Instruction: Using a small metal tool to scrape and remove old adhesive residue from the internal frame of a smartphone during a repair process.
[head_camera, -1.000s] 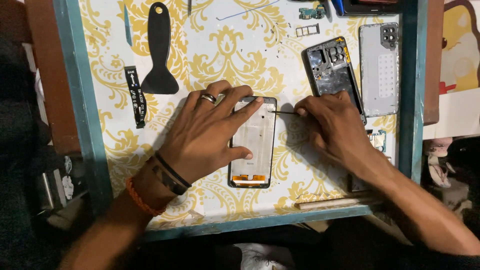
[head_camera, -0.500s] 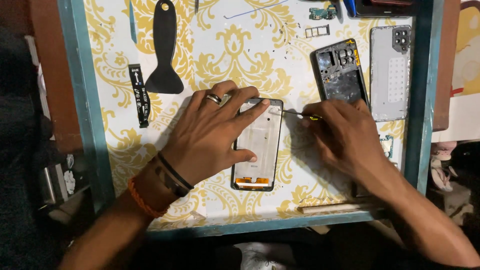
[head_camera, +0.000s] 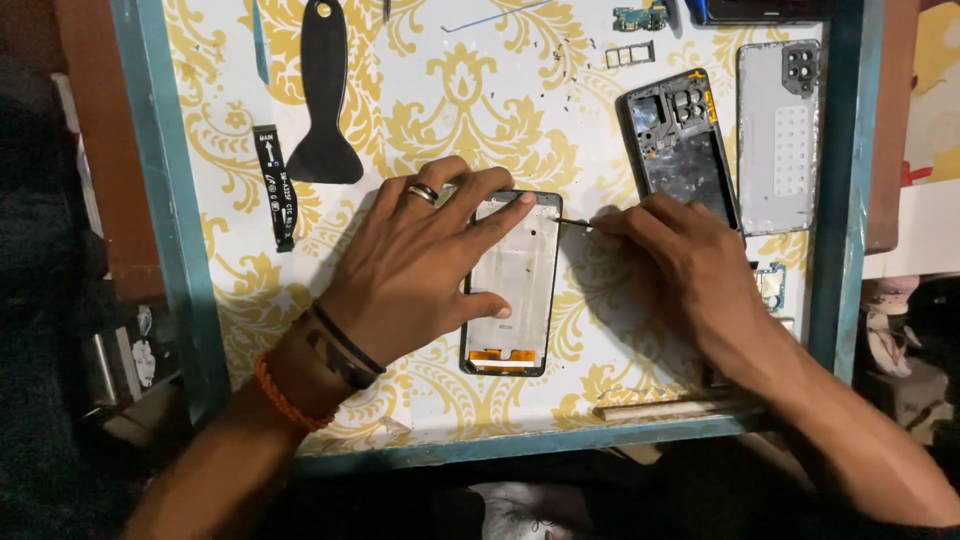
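Silvery phone frame (head_camera: 512, 285) flat at table (head_camera: 600, 140) centre – thin, light, likely bendy; best held by edges. Left hand (head_camera: 425, 265) spread, pressing its 9 o'clock side. Right hand (head_camera: 690, 265) pinches thin tool (head_camera: 573, 223) at 1 o'clock corner.

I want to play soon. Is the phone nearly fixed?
Not nearly. Done: the phone is apart; its back cover and dark inner frame lie aside at the top right. In hand: the left hand pins the screen frame flat while the right hand pokes a thin tool at its top edge. Left: those parts are not back together.
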